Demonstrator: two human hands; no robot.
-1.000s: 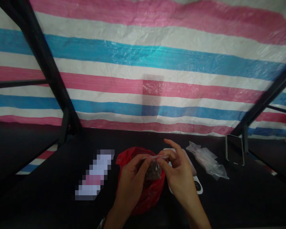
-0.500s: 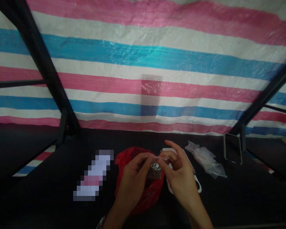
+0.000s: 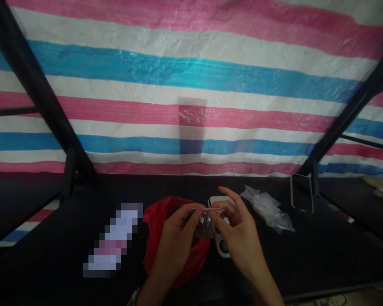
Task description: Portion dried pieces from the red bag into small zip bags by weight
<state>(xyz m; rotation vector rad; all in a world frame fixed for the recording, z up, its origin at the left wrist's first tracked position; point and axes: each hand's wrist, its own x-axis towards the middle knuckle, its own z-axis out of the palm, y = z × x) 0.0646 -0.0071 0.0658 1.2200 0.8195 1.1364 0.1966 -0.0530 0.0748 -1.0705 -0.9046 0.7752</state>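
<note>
Between my two hands hangs a small clear plastic bag point(image 3: 204, 226) with dark contents that I cannot make out. My left hand point(image 3: 181, 227) pinches its top edge on the left between thumb and fingers. With thumb and bent fingers, my right hand point(image 3: 238, 225) pinches the same edge on the right, one finger sticking up. Below and behind the small bag stands a red plastic bag point(image 3: 155, 231), its mouth spread and partly covered by my left hand and forearm. A pale device with a round dark part point(image 3: 222, 248) lies partly hidden under my right hand.
Crumpled clear plastic bags point(image 3: 270, 209) lie right of my hands on the black table point(image 3: 322, 250). A phone-shaped frame point(image 3: 301, 193) leans near the right-hand post. Left lies a blurred-out pale object point(image 3: 115, 240). Striped sheeting point(image 3: 191, 76) hangs behind, between black metal posts point(image 3: 47, 102).
The view has shifted slightly, so the things on the table appear further left. Both hands keep their pinch on the small clear bag, with only slight movement.
</note>
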